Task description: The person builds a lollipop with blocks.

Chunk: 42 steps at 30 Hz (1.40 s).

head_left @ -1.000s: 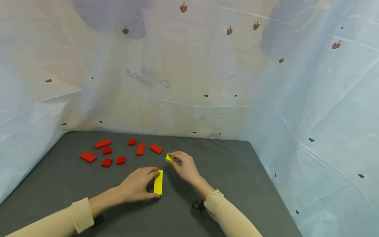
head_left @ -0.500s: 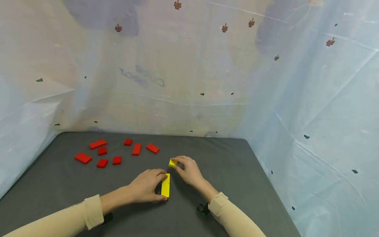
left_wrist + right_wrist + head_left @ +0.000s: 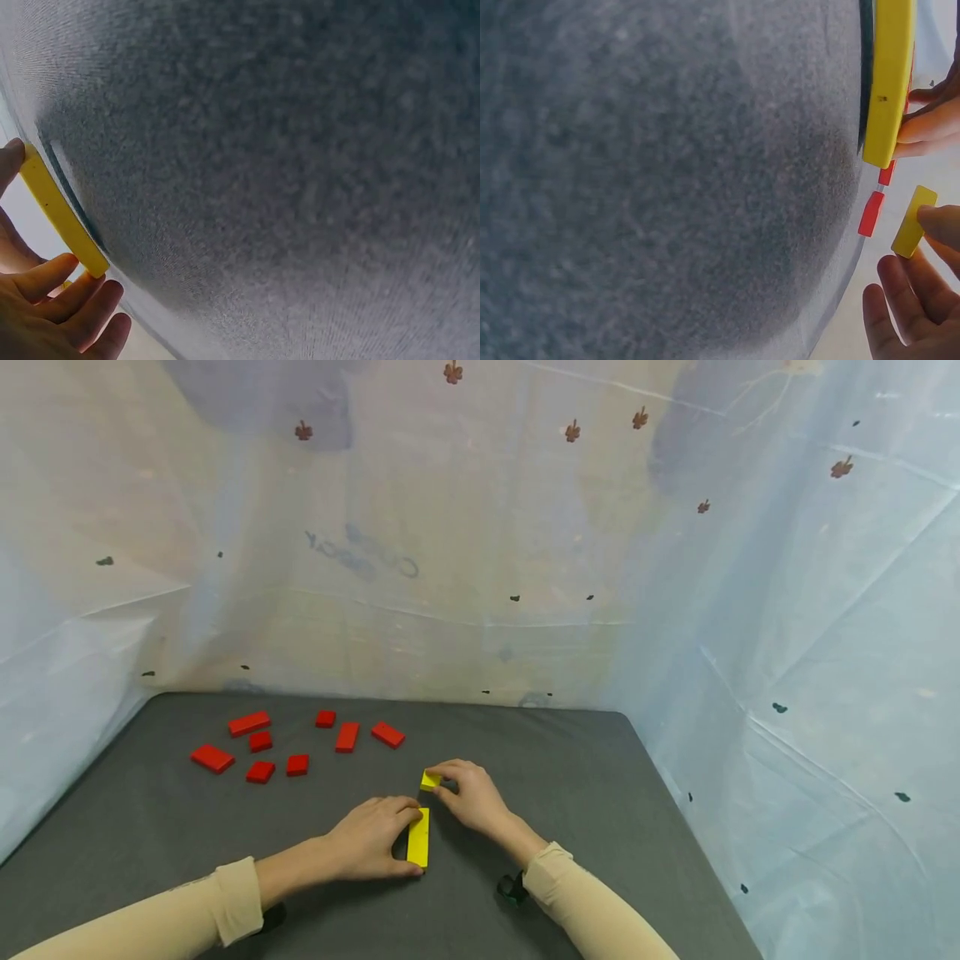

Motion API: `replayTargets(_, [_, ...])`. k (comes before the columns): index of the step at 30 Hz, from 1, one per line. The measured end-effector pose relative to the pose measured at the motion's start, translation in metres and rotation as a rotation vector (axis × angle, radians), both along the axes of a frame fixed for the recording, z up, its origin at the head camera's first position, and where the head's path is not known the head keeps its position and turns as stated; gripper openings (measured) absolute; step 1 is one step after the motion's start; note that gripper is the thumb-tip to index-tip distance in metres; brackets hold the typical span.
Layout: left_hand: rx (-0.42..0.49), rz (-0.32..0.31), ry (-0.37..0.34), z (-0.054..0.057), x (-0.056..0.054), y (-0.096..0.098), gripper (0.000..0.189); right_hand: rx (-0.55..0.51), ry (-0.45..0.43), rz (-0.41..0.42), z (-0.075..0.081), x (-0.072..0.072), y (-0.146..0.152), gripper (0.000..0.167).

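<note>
My left hand (image 3: pixel 372 839) pinches a long yellow block (image 3: pixel 417 839) end to end, thumb at the near end and fingertips at the far end. In the left wrist view this yellow block (image 3: pixel 64 214) shows just over the dark cloth. Just beyond the block's far end, my right hand (image 3: pixel 474 795) pinches a small yellow block (image 3: pixel 430 779) between thumb and fingers. The right wrist view shows the small yellow block (image 3: pixel 915 221) held off the cloth, apart from the long one (image 3: pixel 889 90). Fingers partly cover both blocks.
Several loose red blocks (image 3: pixel 347 737) lie scattered at the far left of the dark grey table (image 3: pixel 585 827). A pale printed plastic sheet (image 3: pixel 480 527) hangs behind the table and along its sides.
The head view has turned slightly right. Both hands have come nearer to me and a little right over the table with their blocks. The small block now lines up more with the long one.
</note>
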<state>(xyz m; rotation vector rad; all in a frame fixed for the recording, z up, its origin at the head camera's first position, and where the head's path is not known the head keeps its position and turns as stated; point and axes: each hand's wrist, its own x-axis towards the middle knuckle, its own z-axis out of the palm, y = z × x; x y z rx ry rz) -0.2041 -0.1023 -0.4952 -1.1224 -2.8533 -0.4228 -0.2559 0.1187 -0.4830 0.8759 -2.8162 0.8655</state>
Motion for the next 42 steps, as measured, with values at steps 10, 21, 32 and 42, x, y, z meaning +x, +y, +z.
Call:
replayTargets(10, [0.009, -0.001, 0.024, -0.009, 0.004, -0.003, 0.083, 0.023, 0.009, 0.018, -0.005, -0.002, -0.006, 0.031])
replayTargets(21, [0.002, 0.027, -0.048, -0.008, 0.011, -0.004, 0.081, 0.061, -0.045, 0.037, -0.004, -0.001, -0.009, 0.03])
replayTargets(32, [0.003, 0.05, -0.043, -0.01, 0.019, -0.008, 0.069, 0.115, -0.049, 0.093, -0.01, -0.002, -0.009, 0.031])
replayTargets(42, [0.005, 0.059, -0.047, -0.011, 0.021, -0.008, 0.068, 0.104, -0.058, 0.132, -0.01, -0.001, -0.008, 0.029])
